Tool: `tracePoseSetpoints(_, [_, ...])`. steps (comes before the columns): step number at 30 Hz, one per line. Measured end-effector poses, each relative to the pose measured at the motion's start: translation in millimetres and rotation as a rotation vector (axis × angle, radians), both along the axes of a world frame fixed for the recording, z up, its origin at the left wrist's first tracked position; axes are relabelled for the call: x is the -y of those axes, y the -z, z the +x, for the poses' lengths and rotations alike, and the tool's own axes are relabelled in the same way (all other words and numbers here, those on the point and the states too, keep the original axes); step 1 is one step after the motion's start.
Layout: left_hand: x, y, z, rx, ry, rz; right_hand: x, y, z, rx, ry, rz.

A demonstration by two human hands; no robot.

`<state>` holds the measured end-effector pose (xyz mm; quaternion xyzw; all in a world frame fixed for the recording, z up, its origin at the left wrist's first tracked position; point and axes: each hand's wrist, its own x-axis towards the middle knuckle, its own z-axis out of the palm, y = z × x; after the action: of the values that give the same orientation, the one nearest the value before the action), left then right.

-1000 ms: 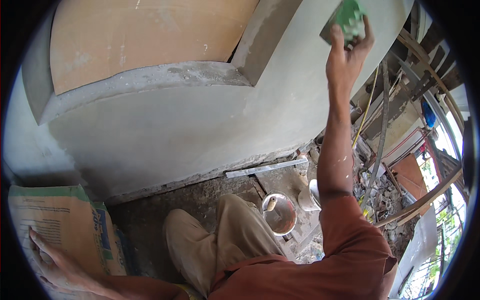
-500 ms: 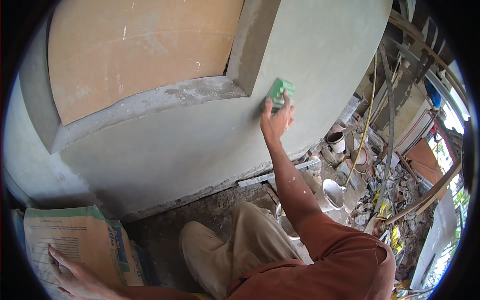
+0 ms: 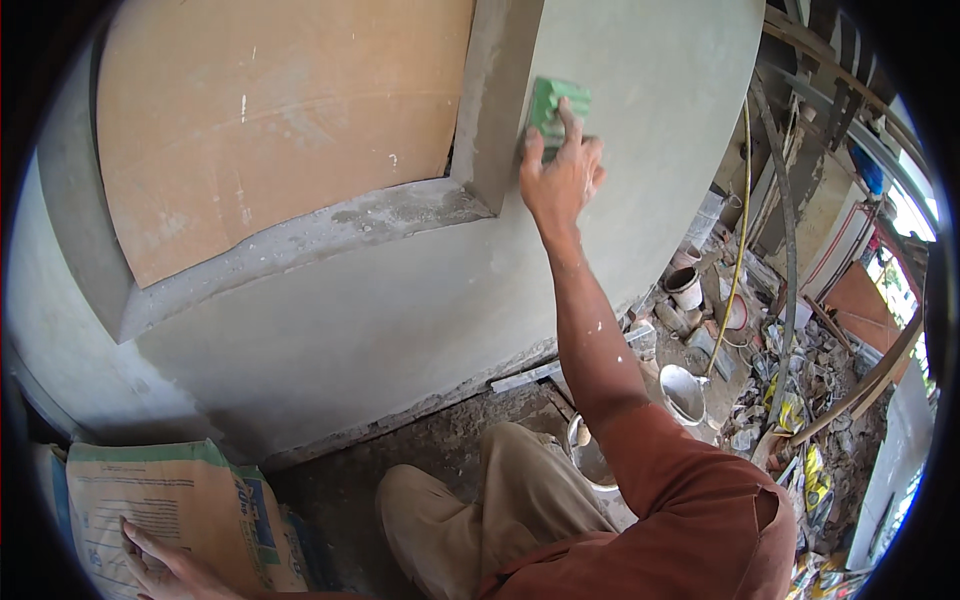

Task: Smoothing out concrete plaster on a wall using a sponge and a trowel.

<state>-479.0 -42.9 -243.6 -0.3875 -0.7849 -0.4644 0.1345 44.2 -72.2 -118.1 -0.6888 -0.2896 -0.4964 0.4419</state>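
Note:
My right hand grips a green sponge, a ridged block, flat against the grey plastered wall just right of the window opening's edge. The fingers lie over the block and the arm is stretched up. At lower left my left hand rests with fingers apart on a brown paper cement bag with a green top edge. It holds nothing; part of it is cut off by the picture's rim.
A tan board fills the window opening above a rough sill. White buckets stand right of my knees. A pale straight strip lies along the wall's foot. Rubble, a yellow hose and wooden poles crowd the right side.
My right hand and the green sponge have moved up the wall beside the window edge. My left hand stays on the bag. The view has shifted slightly.

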Motion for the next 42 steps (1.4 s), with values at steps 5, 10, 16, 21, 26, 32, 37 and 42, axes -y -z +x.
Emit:
tracePoseSetpoints(5, [-0.4,1.0,-0.4,-0.007,0.015,0.052,36.6,68.7,57.6,-0.244,0.073,0.088])
tracePoseSetpoints(10, [-0.2,-2.9,10.2,0.060,0.014,0.047,78.9,-70.1,-8.3,0.455,0.103,-0.079])
tracePoseSetpoints(16, [-2.8,2.3,4.3,0.081,0.032,0.071,21.9,-112.4,-62.2,0.983,0.232,-1.077])
tracePoseSetpoints(21, [-6.7,6.5,1.6,0.103,0.044,0.076,1.2,-154.8,-66.4,0.848,0.696,-1.450])
tracePoseSetpoints(26, [-3.9,7.3,-2.7,0.098,0.024,0.063,12.6,-233.3,-88.0,0.762,0.798,-1.202])
tracePoseSetpoints(32, [-5.8,8.0,3.1,0.167,0.038,0.082,0.2,-141.9,-47.8,0.900,0.643,-1.455])
tracePoseSetpoints(37, [-5.3,2.6,2.6,0.259,0.081,0.109,-2.0,-112.0,-60.1,0.776,0.530,-1.602])
tracePoseSetpoints(42, [-0.2,2.7,1.1,0.196,0.108,0.073,24.7,-251.4,-76.7,0.715,0.574,-0.863])
